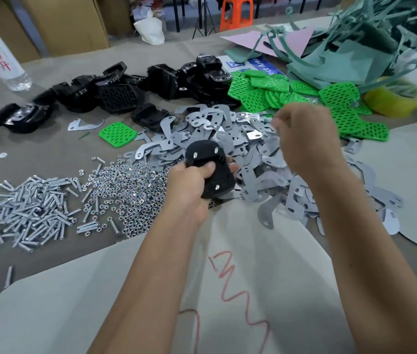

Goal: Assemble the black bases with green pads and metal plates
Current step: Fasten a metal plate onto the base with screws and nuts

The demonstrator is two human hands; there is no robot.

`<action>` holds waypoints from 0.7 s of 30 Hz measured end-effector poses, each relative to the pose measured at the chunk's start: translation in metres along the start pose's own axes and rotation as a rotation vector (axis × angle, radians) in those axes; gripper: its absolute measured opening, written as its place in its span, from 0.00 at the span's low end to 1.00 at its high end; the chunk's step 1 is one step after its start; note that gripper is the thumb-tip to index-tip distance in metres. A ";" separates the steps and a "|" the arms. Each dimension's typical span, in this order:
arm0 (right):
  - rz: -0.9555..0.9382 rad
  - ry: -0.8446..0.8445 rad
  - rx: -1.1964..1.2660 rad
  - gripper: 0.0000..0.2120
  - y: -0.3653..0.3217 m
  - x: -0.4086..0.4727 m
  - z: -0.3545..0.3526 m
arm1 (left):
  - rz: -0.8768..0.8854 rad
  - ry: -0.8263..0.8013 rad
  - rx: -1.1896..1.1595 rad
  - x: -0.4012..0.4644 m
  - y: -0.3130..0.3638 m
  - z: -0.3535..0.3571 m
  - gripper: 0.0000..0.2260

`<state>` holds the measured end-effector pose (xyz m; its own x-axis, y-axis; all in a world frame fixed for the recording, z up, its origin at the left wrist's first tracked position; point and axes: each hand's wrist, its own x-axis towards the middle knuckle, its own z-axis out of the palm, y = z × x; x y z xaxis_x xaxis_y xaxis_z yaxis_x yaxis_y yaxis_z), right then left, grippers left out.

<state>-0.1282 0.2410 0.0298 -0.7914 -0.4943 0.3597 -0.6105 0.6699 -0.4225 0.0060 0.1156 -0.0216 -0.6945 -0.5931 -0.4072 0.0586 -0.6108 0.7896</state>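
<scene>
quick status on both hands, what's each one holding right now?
Left hand: grips a black base with three bolt ends showing.
Right hand: fingers curled above the metal plates; motion-blurred, contents cannot be told.

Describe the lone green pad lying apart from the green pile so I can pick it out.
Start at the heap of metal plates mid-table. Just off its left edge, in front of the row of black bases, lies the single green pad. It lies flat and alone on the table.

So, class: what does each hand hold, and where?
Left hand grips a black base around its lower side edge. Right hand: fingers curled, contents cannot be told.
</scene>
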 end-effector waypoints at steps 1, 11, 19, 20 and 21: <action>-0.023 0.131 0.076 0.11 -0.004 0.003 0.000 | 0.004 0.003 -0.008 -0.002 0.003 -0.009 0.12; -0.076 -0.348 1.010 0.10 -0.120 -0.039 0.089 | 0.260 0.174 0.077 -0.016 0.036 -0.094 0.10; -0.162 -0.444 1.220 0.08 -0.124 -0.065 0.113 | 0.501 0.362 0.263 -0.005 0.039 -0.111 0.08; -0.168 -0.442 1.223 0.08 -0.126 -0.063 0.113 | 0.517 0.350 0.287 -0.006 0.038 -0.110 0.08; -0.180 -0.430 1.207 0.08 -0.127 -0.063 0.113 | 0.532 0.332 0.304 -0.006 0.037 -0.109 0.08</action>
<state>-0.0046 0.1245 -0.0332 -0.5048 -0.8132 0.2896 -0.1734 -0.2331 -0.9569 0.0908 0.0396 -0.0403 -0.3683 -0.9297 -0.0099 0.0928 -0.0473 0.9946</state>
